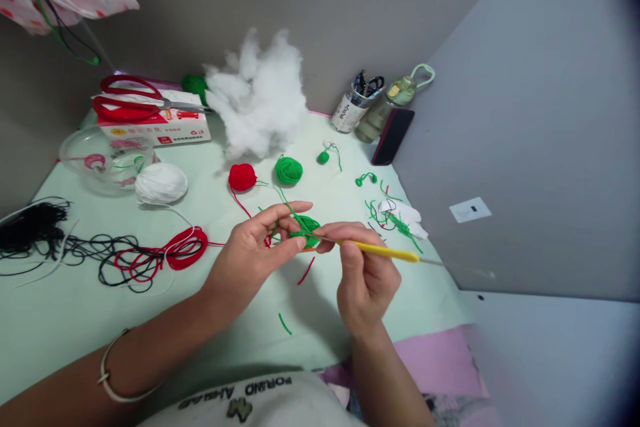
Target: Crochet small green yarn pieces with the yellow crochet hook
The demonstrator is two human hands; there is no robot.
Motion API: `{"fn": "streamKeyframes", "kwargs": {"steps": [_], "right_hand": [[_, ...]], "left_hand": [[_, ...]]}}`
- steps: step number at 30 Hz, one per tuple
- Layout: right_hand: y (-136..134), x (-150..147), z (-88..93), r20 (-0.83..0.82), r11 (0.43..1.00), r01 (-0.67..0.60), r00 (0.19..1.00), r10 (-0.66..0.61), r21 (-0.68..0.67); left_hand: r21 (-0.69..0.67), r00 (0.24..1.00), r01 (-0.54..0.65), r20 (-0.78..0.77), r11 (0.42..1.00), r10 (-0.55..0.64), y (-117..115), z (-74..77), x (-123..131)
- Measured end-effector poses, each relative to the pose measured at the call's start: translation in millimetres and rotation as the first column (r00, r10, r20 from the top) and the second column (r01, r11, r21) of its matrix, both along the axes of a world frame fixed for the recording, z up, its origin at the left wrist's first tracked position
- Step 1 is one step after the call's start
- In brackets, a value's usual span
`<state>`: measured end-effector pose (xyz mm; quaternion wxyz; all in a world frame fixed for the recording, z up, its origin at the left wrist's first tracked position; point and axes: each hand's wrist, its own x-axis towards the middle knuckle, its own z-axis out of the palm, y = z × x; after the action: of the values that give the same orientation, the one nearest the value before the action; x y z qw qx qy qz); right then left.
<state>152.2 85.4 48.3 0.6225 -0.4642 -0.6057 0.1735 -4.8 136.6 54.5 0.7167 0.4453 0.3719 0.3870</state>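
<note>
My left hand (pixel 255 250) is closed, thumb and fingers pinching a small green crochet piece (pixel 300 235). A green strand runs up from these fingers toward a green yarn ball (pixel 289 171). My right hand (pixel 367 273) grips a crochet hook (pixel 385 251) by its yellow handle. The hook's thin metal end points left and meets the green piece; its exact place in the stitches is too small to tell. More green yarn (pixel 313 222) shows just behind the fingertips. A red yarn ball (pixel 243 177) lies beyond my left hand.
White stuffing (pixel 260 97) is heaped at the back. Red-handled scissors (pixel 133 100) rest on a box (pixel 175 130). A white yarn ball (pixel 161 183) and tangled black yarn (pixel 90 247) lie left. Green scraps (pixel 400 223), a phone (pixel 393 138) and a bottle (pixel 375 117) are right.
</note>
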Motion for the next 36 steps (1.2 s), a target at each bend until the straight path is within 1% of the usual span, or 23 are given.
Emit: {"fn": "streamKeyframes", "kwargs": {"steps": [1,3,5,6,7,9,10,12,13,14,16,18,19,21,23,24,25,27,29,30,32,34,36], "right_hand": [[-1,-1,-2.0,0.108,0.999,0.017,0.994,-0.022,0.041],[-2,-3,-7.1,0.338,0.99,0.068,0.935,-0.105,0.12],[-3,-5,-11.6,0.482,0.974,0.122,0.853,-0.201,0.19],[-3,-5,-12.8,0.497,0.968,0.142,0.837,-0.229,0.207],[-2,-5,-13.0,0.467,0.966,0.156,0.852,-0.237,0.206],[0,-4,-10.5,0.285,0.977,0.163,0.938,-0.196,0.135],[1,-2,-8.3,0.154,0.985,0.155,0.974,-0.165,0.077],[4,0,-3.8,-0.087,0.995,0.102,0.991,-0.104,-0.023],[6,0,-2.2,-0.153,0.996,0.064,0.986,-0.072,-0.054],[7,0,-1.3,-0.179,0.997,0.029,0.983,-0.041,-0.07],[9,-1,-1.6,-0.149,0.997,-0.004,0.989,-0.007,-0.073],[8,-4,-4.0,-0.072,0.999,0.021,0.997,-0.024,-0.046],[7,-5,-5.4,-0.012,0.999,0.044,0.999,-0.044,-0.025],[4,-6,-8.1,0.171,0.995,0.088,0.981,-0.093,0.04],[2,-4,-9.5,0.324,0.988,0.102,0.936,-0.134,0.116],[1,-3,-9.5,0.333,0.985,0.106,0.932,-0.147,0.137],[1,-2,-9.0,0.283,0.983,0.117,0.947,-0.153,0.141],[2,1,-6.9,0.054,0.989,0.124,0.99,-0.128,0.079],[5,2,-4.4,-0.166,0.997,0.076,0.983,-0.079,-0.022],[6,1,-3.2,-0.22,0.997,0.044,0.974,-0.056,-0.061],[7,-1,-1.6,-0.219,0.995,0.006,0.975,-0.029,-0.104],[8,-2,-1.0,-0.2,0.992,0.005,0.979,-0.03,-0.124],[8,-1,-1.2,-0.252,0.988,-0.021,0.968,-0.019,-0.153]], "left_hand": [[0.028,1.0,-0.024,-0.014,0.999,0.025,-1,-0.3,1],[0.034,0.999,-0.046,0.0,0.998,0.046,-2,-1.0,2],[-0.074,0.997,0.004,0.082,0.997,0.002,-2,-2.0,3],[-0.159,0.989,0.058,0.143,0.986,-0.035,-1,-2.6,3],[-0.24,0.976,0.115,0.209,0.964,-0.065,1,-3.2,4],[-0.343,0.949,0.19,0.303,0.92,-0.083,5,-4.0,3],[-0.357,0.943,0.199,0.323,0.913,-0.079,7,-4.1,3],[-0.333,0.94,0.186,0.335,0.925,-0.068,9,-3.8,3],[-0.311,0.939,0.185,0.337,0.932,-0.073,9,-3.4,3],[-0.288,0.936,0.186,0.342,0.939,-0.081,9,-2.9,3],[-0.256,0.936,0.18,0.343,0.95,-0.085,7,-1.7,4],[-0.242,0.947,0.139,0.317,0.96,-0.057,3,-0.7,6],[-0.24,0.953,0.112,0.301,0.964,-0.035,2,-0.3,6],[-0.258,0.96,0.084,0.279,0.962,-0.009,1,-0.4,7],[-0.298,0.956,0.118,0.292,0.947,-0.028,2,-1.2,6],[-0.319,0.95,0.147,0.308,0.936,-0.044,3,-1.8,6],[-0.334,0.943,0.169,0.327,0.927,-0.054,5,-2.4,5],[-0.336,0.935,0.177,0.35,0.925,-0.052,8,-3.1,4],[-0.304,0.94,0.153,0.339,0.94,-0.043,8,-3.1,3],[-0.28,0.944,0.144,0.325,0.949,-0.048,8,-2.8,3],[-0.233,0.955,0.133,0.292,0.963,-0.061,7,-2.0,4],[-0.194,0.961,0.131,0.265,0.972,-0.076,5,-1.0,4],[-0.172,0.965,0.135,0.246,0.976,-0.09,4,-0.1,4]]}}
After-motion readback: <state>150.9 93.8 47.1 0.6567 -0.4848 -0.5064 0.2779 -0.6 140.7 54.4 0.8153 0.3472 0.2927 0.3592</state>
